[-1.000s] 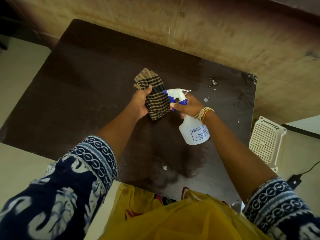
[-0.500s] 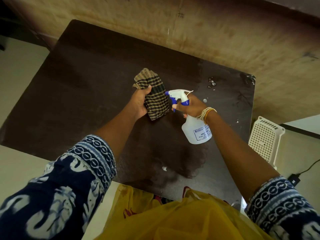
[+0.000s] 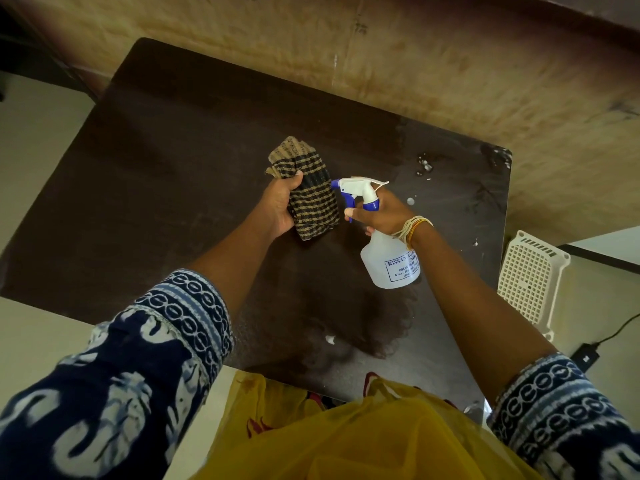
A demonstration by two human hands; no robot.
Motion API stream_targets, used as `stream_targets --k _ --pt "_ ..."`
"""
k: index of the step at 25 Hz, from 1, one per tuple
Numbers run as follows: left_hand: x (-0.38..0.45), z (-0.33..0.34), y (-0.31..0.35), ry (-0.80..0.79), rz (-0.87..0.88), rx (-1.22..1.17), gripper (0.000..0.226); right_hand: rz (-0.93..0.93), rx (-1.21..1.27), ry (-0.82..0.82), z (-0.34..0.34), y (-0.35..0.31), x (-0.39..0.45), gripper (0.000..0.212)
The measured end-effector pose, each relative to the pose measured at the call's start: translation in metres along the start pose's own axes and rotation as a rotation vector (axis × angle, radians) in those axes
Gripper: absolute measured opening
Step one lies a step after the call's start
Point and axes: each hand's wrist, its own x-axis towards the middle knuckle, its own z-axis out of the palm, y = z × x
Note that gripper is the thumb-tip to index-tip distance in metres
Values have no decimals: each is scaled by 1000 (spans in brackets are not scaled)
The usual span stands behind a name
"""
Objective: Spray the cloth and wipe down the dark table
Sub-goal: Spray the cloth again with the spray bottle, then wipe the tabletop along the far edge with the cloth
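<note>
Two hands hold a cloth and a spray bottle over a dark table.

The left hand (image 3: pixel 282 206) has its fingers curled tight round a folded cloth (image 3: pixel 310 188) with tan and black checks; the cloth is held up above the middle of the dark table (image 3: pixel 173 150); the right hand (image 3: pixel 379 216) grips the neck of a white spray bottle (image 3: pixel 389 261), with one finger stretched out under the blue trigger; the blue nozzle points at the cloth and sits just beside it; the bottle has a blue printed label and hangs tilted under the hand; small wet drops (image 3: pixel 424 166) shine on the table near its far right corner; a white plastic basket (image 3: pixel 530 282) stands off the table's right edge; a black cable (image 3: pixel 616 332) lies on the floor near the basket.
</note>
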Motion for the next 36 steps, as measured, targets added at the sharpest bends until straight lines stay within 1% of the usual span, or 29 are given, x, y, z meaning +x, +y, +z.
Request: stream_targets --k 2,4,5,7,9,13,15,17,19,22,24,26,27,28,29,30,31,32,33,34,35,36 --pt "2 -1 3 3 1 -7 30 -29 33 -4 -1 -2 3 69" --pt "4 -3 6 5 1 -13 23 -41 70 0 -6 -6 8 70" --pt "5 -4 7 7 -2 -14 19 -47 81 17 -8 -9 11 65" --pt "7 -8 9 11 -8 -15 14 -76 136 66 -13 -21 21 47" --pt "9 -11 13 17 -7 -20 14 -115 221 128 -16 -38 36 34" --pt "16 -23 23 54 -11 -12 19 -223 289 246 -9 -79 77 43" --pt "20 -32 30 78 -18 -5 16 -259 270 287 0 -95 99 47" --pt "22 -43 39 87 2 -16 12 -214 246 328 10 -110 118 49" --pt "24 -54 49 89 35 -30 10 -157 274 316 20 -120 132 49" --pt "24 -70 63 92 56 -34 11 -140 277 328 32 -127 140 49" --pt "21 -77 65 85 30 -28 14 -118 267 346 35 -125 141 58" --pt "18 -80 64 63 -17 -12 16 -67 190 366 37 -117 137 72" --pt "16 -80 62 48 -41 2 17 -19 108 418 40 -109 134 75" --pt "14 -79 59 36 -62 20 18 25 38 504 46 -100 128 72" --pt "13 -76 55 26 -80 40 18 60 10 602 54 -89 119 62" --pt "11 -73 50 15 -96 59 18 98 46 666 65 -76 109 52" --pt "9 -68 45 0 -111 75 18 157 151 647 76 -63 101 45" --pt "7 -62 39 -23 -125 90 18 247 295 544 85 -53 93 44" --pt "6 -55 32 -50 -138 107 18 348 436 395 92 -46 85 48" --pt "4 -48 26 -75 -145 132 19 409 561 264 95 -40 77 54" --pt "3 -41 20 -91 -149 169 21 431 679 192 93 -35 66 55" --pt "2 -35 14 -96 -148 214 25 436 779 175 91 -29 56 51"
